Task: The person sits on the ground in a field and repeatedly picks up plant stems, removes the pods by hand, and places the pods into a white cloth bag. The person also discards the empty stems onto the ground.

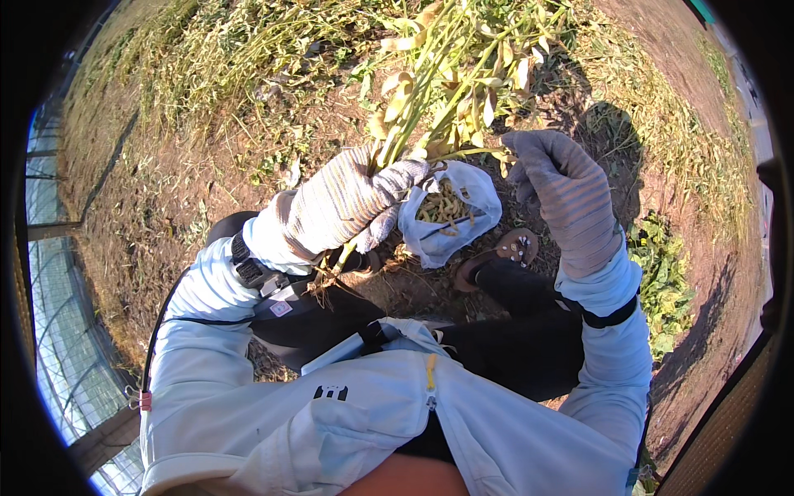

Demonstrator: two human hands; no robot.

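My left hand (343,198), in a striped knitted glove, is wrapped round the stalks of a bunch of bean plants (447,91). The leafy, pod-laden tops point away from me, and the roots (332,285) hang below my fist. A side stem (467,152) sticks out to the right. At its end my gloved right hand (564,186) is closed in a pinch on a bean pod (504,157), partly hidden by the fingers. Beneath and between both hands, a white plastic bag (480,198) stands open on the ground with loose picked pods (447,207) inside.
Pulled, drying plants (223,66) lie across the soil ahead and to the right. My shoe (517,246) is just right of the bag. A green leafy plant (664,281) grows at the right. Netting (70,331) on a frame runs along the left side.
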